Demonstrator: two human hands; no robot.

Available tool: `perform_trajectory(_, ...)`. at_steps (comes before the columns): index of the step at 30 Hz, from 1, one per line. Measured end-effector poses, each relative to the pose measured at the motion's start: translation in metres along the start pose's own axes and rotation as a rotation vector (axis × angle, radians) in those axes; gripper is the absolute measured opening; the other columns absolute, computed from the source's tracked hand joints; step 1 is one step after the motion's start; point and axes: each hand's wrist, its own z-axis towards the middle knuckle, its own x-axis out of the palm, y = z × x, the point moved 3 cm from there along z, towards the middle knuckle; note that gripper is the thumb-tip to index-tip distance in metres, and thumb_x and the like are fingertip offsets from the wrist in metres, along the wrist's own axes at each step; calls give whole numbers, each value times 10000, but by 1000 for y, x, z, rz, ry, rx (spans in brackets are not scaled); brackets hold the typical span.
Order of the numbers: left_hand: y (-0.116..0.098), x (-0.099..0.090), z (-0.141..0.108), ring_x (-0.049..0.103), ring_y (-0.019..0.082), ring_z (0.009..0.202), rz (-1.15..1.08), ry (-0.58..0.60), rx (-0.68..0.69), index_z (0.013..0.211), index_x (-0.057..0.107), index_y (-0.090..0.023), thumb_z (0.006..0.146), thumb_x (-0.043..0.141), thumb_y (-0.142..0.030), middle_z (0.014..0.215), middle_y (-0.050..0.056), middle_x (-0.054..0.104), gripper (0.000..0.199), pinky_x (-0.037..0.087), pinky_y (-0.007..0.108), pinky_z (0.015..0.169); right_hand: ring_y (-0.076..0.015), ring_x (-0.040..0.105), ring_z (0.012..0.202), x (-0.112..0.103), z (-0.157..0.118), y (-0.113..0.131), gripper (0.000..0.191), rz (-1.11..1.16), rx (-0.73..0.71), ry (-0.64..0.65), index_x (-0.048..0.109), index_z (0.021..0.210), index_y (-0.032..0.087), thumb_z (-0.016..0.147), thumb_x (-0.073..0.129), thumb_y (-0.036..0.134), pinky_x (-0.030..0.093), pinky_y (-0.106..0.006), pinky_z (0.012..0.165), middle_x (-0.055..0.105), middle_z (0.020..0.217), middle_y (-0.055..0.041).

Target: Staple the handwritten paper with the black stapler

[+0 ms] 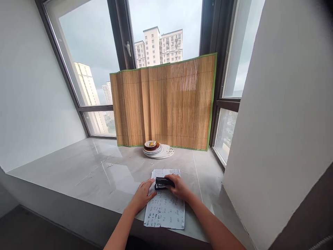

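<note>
A black stapler (161,183) lies across the upper part of some handwritten white paper (166,213), its front end pointing left. My right hand (179,186) is wrapped round the stapler's right end, with the thumb low and the fingers over the top. A gap shows between the stapler's upper arm and its base. At the paper's left edge rests my left hand (143,194), fingers stretched out and thumb apart, its tips close to the stapler's front end. Whether any paper sits between the stapler's jaws I cannot tell.
Beyond the paper, a small stack of plates (152,151) and a white oval plate (167,151) stand on the grey tiled sill (104,180). A bamboo mat (166,104) leans against the window behind them. The sill's front edge runs close to my arms.
</note>
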Motion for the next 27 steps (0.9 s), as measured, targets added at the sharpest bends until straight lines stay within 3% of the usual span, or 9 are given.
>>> perform_trajectory(3,4,-2,0,373,312,1500,-98,-23,2,1527,463,-257,950,607,-482,1577,104,481,637,201,527,1250,-254,628,1073,-1,6,-7,403,104,-24,-31,670,1233,269,837,690,199,448,-386,965,717,1151,-65)
perform_trajectory(5,6,-4,0,410,321,1474,-155,-57,9,1491,519,-264,913,651,-508,1545,105,521,641,223,506,1241,-232,625,1008,-4,8,-9,303,159,-21,-154,692,1180,257,879,666,275,464,-357,916,717,1096,-64)
perform_trajectory(7,6,-6,0,452,329,1439,-198,-85,6,1461,558,-264,886,677,-532,1516,111,552,646,247,494,1229,-201,596,856,-9,9,-13,205,174,22,-351,722,924,219,943,583,368,462,-315,813,691,895,-53)
perform_trajectory(10,6,-7,0,484,334,1404,-239,-96,-15,1444,580,-258,869,684,-556,1496,115,571,655,261,488,1221,-141,448,594,-12,10,-23,491,212,100,-506,532,531,201,963,494,432,374,-269,619,482,571,6)
perform_trajectory(13,11,-5,-1,481,340,1403,-282,-107,-69,1443,585,-259,853,692,-569,1501,110,566,676,279,482,1214,-107,350,503,-10,12,-29,516,254,110,-484,434,451,199,907,524,423,297,-256,548,354,485,37)
perform_trajectory(21,26,4,-1,452,345,1428,-342,-142,-133,1422,602,-260,808,724,-578,1510,97,558,702,293,445,1209,-87,321,498,-5,14,-30,392,222,88,-490,390,449,190,808,512,288,239,-250,541,345,494,44)
perform_trajectory(27,22,0,1,479,329,1416,-304,-116,-108,1502,491,-247,827,712,-567,1537,118,524,779,351,422,1172,-86,310,527,1,14,-30,374,173,63,-466,279,497,195,786,515,229,203,-260,553,301,540,52)
